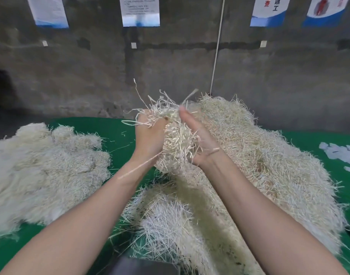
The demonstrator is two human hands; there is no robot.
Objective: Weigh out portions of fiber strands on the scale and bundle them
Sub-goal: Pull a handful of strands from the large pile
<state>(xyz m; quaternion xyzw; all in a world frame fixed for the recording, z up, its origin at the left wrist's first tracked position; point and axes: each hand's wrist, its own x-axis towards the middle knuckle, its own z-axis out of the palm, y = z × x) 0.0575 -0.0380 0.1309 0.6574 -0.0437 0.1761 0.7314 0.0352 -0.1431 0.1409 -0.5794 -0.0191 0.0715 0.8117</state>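
Observation:
A clump of pale cream fiber strands (176, 141) is held up above the table between both hands. My left hand (149, 135) grips the clump from the left, with its fingers curled into the strands. My right hand (198, 139) presses against the right side with its fingers straight. A few loose strands stick up and hang down from the clump. At the bottom edge a dark grey object (142, 265), possibly the scale, is partly covered by strands.
A green table (110, 128) carries a large fiber heap (269, 165) on the right, a fluffy pile (43, 165) on the left and a whiter pile (170, 221) below my hands. White scraps (342, 153) lie far right. A concrete wall with posters stands behind.

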